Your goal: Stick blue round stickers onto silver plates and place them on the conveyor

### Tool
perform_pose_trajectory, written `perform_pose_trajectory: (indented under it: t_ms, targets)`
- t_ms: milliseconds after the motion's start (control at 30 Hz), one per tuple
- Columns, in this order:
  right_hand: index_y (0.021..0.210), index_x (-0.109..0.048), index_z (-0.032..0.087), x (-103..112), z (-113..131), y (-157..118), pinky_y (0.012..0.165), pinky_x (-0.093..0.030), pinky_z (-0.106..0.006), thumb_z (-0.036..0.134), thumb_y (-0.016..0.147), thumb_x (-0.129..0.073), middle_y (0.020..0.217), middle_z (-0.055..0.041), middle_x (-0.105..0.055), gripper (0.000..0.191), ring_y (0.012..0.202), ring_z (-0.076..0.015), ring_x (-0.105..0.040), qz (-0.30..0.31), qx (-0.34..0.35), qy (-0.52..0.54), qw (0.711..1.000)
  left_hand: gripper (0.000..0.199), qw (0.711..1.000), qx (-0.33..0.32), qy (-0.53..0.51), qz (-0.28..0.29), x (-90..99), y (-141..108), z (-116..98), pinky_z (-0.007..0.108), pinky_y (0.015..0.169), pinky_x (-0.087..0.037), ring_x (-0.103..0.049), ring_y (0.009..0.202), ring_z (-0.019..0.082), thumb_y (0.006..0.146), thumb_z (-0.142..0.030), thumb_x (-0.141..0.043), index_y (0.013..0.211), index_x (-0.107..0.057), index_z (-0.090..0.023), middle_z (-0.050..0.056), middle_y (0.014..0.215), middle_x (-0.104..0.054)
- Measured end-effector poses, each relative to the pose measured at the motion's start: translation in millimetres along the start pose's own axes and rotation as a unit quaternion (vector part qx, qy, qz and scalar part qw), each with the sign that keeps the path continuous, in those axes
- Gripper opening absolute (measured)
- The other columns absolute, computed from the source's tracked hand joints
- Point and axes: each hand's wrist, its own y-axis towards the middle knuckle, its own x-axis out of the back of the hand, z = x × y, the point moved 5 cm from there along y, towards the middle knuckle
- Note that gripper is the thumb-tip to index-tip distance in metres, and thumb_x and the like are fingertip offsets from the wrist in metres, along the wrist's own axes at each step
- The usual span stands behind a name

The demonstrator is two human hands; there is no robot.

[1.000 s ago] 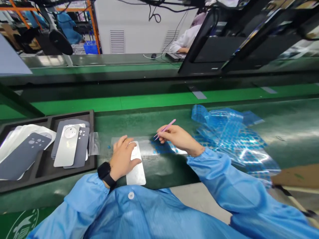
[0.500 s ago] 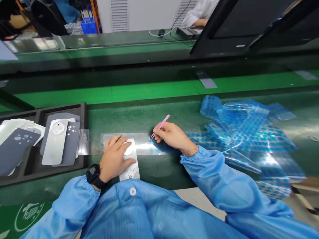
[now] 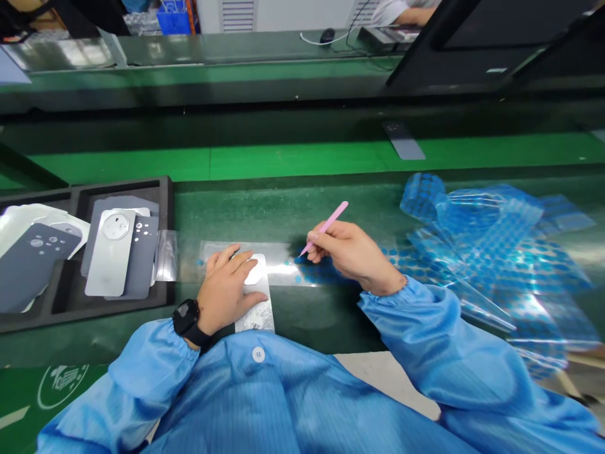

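My left hand [image 3: 230, 284] lies flat with fingers apart over a silvery phone back cover [image 3: 255, 313], whose white round camera area shows beside the fingertips. The palm hides part of the cover. My right hand [image 3: 354, 252] pinches pink tweezers [image 3: 331, 221], slanted with the tip down at a clear film strip [image 3: 278, 270] that carries small blue round stickers [image 3: 321, 272]. At the tip sits a blue dot; I cannot tell whether it is gripped or only touched. The strip runs under my left fingers and past my right hand.
A dark tray [image 3: 171, 239] at the left holds several phone back covers [image 3: 109, 261]. Crumpled clear film with blue dots [image 3: 486, 233] is heaped at the right. One grey cover [image 3: 405, 142] lies on the green band beyond. A black monitor [image 3: 472, 44] stands at the back right.
The view has shifted a little. My right hand and the tweezers have moved slightly right along the strip, and the tweezers lean lower. My left hand stays on the cover.
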Motion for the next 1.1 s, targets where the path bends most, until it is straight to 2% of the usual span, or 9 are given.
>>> perform_pose_trajectory:
  t_ms: [133,233,333,1100]
  targets:
    - [0.067,-0.062,0.016,-29.8,12.0,-3.2,0.048,-0.05,-0.023,0.05,0.073,-0.072,0.055,-0.0019,-0.065,0.036,0.047,-0.0111,-0.059,0.034,0.007,0.007,0.999,0.051,1.0,0.007,-0.013,-0.005,0.7,0.1,0.9,0.056,0.102,-0.036,-0.045,0.13,0.036,0.069,-0.042,-0.08,0.112,-0.063,-0.019,0.012,0.127,-0.064]
    - [0.069,-0.061,0.016,-52.0,8.9,-1.4,0.047,-0.05,-0.021,0.042,0.077,-0.07,0.057,-0.0011,-0.066,0.029,0.047,-0.01,-0.06,0.036,-0.015,0.008,0.999,0.052,1.0,0.012,-0.024,-0.002,1.3,0.6,1.2,0.055,0.102,-0.036,-0.045,0.13,0.036,0.067,-0.04,-0.082,0.112,-0.063,-0.02,0.011,0.125,-0.065]
    - [0.07,-0.061,0.016,-62.9,1.2,1.2,0.047,-0.051,-0.02,0.034,0.081,-0.068,0.058,-0.0008,-0.066,0.023,0.048,-0.0097,-0.06,0.031,-0.039,-0.012,0.999,0.056,0.999,0.019,-0.037,0.005,0.9,1.4,1.1,0.055,0.103,-0.035,-0.044,0.13,0.036,0.065,-0.038,-0.084,0.112,-0.061,-0.019,0.011,0.124,-0.065]
    - [0.071,-0.062,0.016,-69.6,-4.3,2.3,0.053,-0.051,-0.023,0.034,0.085,-0.063,0.062,-0.0021,-0.068,0.023,0.053,-0.0122,-0.063,0.043,-0.016,-0.083,0.996,0.059,0.998,0.024,-0.055,-0.007,-0.7,1.2,2.1,0.054,0.102,-0.034,-0.046,0.13,0.035,0.06,-0.037,-0.087,0.104,-0.053,-0.018,0.013,0.125,-0.064]
